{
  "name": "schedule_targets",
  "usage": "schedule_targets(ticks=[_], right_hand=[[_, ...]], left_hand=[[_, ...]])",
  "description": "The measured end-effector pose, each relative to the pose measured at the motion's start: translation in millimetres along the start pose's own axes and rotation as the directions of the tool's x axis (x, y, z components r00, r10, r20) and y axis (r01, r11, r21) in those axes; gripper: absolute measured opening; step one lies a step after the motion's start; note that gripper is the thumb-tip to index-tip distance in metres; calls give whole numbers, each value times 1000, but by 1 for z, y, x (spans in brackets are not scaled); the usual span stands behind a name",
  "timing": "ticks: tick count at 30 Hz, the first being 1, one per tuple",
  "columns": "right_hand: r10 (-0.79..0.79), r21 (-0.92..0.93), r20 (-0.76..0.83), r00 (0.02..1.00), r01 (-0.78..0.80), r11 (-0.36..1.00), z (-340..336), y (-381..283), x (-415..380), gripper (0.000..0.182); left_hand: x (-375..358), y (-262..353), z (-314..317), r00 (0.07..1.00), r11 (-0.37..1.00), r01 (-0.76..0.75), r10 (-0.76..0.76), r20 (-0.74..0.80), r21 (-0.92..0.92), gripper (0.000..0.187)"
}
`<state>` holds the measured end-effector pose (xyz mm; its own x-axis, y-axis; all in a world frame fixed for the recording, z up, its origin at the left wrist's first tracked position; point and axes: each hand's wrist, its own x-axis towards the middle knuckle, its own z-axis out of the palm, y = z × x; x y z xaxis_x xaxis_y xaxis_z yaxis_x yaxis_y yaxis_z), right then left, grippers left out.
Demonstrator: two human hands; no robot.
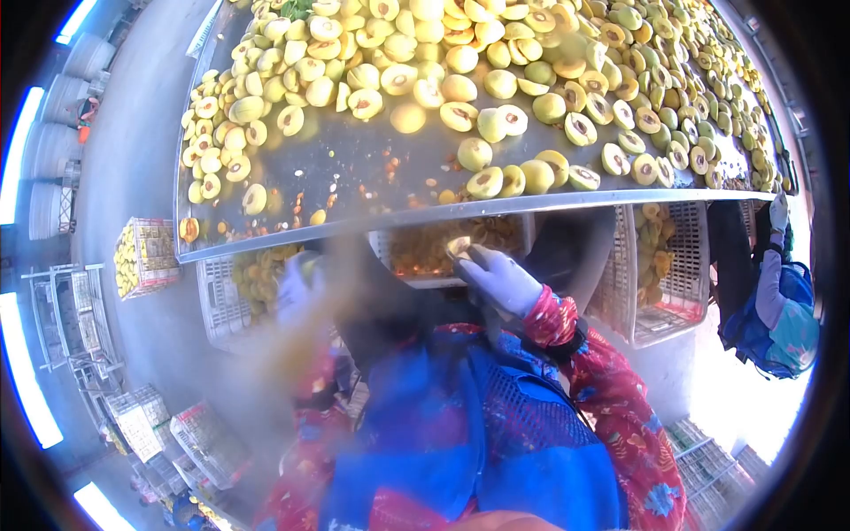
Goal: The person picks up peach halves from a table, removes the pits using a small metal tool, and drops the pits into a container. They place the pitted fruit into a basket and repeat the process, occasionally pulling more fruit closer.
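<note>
Both hands wear pale lilac-grey gloves: the right glove (498,277) shows sharp, the left glove (297,290) is smeared by blur. The sleeves (620,398) are red cloth printed with small flowers in blue, yellow and pink, gathered at the right cuff (551,319) into a puckered band with a dark edge. Over the chest lies a bright blue apron (478,434) with a panel of open mesh, its upper border trimmed in red.
</note>
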<state>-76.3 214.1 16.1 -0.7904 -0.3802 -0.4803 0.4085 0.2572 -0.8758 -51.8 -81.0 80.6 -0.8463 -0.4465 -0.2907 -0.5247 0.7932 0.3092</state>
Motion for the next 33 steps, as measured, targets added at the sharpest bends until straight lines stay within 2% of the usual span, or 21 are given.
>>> schedule_targets(ticks=[1,2,5,7,8,10,13,14,17,18,19,20,21,22,23,24,27,28,29,30,33], right_hand=[[168,276,138,976,-201,940,-2,-4,0,43],[244,366,226,943,-315,876,-9,-37,-11,50],[267,454,278,923,-371,810,-9,-19,-2,49],[225,394,250,942,-311,865,-9,-15,-2,52],[200,352,240,950,-277,894,-12,-21,-6,53],[159,373,235,959,-240,896,-14,-18,-13,56],[60,475,283,957,-194,858,-30,-38,-22,56],[4,737,203,979,-156,657,-24,-16,-20,56],[162,611,43,986,-154,776,-25,-21,-3,41],[96,569,77,992,-123,813,-26,-14,-7,40],[71,668,133,988,-143,731,-25,-12,-11,41],[40,756,185,982,-168,633,-23,-11,-15,41],[-3,826,224,974,-188,531,-25,-13,-15,41],[14,877,209,978,-194,440,-28,-18,-15,44],[26,866,198,980,-187,463,-28,-19,-14,44],[40,856,184,982,-181,484,-28,-20,-13,44],[36,844,172,984,-167,510,-29,-20,-6,42],[5,859,183,983,-162,485,-27,-15,-4,42],[-32,871,187,982,-151,468,-28,-13,-1,41],[117,600,-91,989,-39,799,-21,-18,7,36],[9,406,-25,1000,2,914,-22,-17,0,36]], left_hand=[[0,-13,-5,983,995,30,-11,-186,98,45],[7,-12,-8,915,912,95,77,-395,399,49],[39,22,-31,963,959,-126,179,-202,252,52],[81,68,-18,894,907,-401,418,-160,125,51],[98,101,-8,864,878,-452,475,-168,156,47],[139,162,14,859,838,-506,510,37,203,51],[191,185,85,783,707,-620,583,216,339,67],[194,187,97,804,727,-593,560,201,346,70],[173,194,69,757,706,-644,531,382,294,69],[181,177,83,797,780,-601,565,215,176,68],[191,168,77,821,888,-453,449,353,-76,63],[207,131,94,681,733,-571,675,284,-369,59],[200,116,95,660,644,-453,707,255,-616,56],[192,101,95,637,503,-297,738,224,-812,53],[151,115,68,697,438,76,619,362,-896,51],[123,121,56,683,290,435,511,522,-853,49],[108,100,80,724,40,602,393,566,-798,49],[101,93,96,835,94,352,418,358,-931,49],[102,83,100,761,69,449,493,421,-891,49],[93,85,84,676,52,539,568,469,-841,48],[72,80,79,756,-1,519,468,459,-854,50]])
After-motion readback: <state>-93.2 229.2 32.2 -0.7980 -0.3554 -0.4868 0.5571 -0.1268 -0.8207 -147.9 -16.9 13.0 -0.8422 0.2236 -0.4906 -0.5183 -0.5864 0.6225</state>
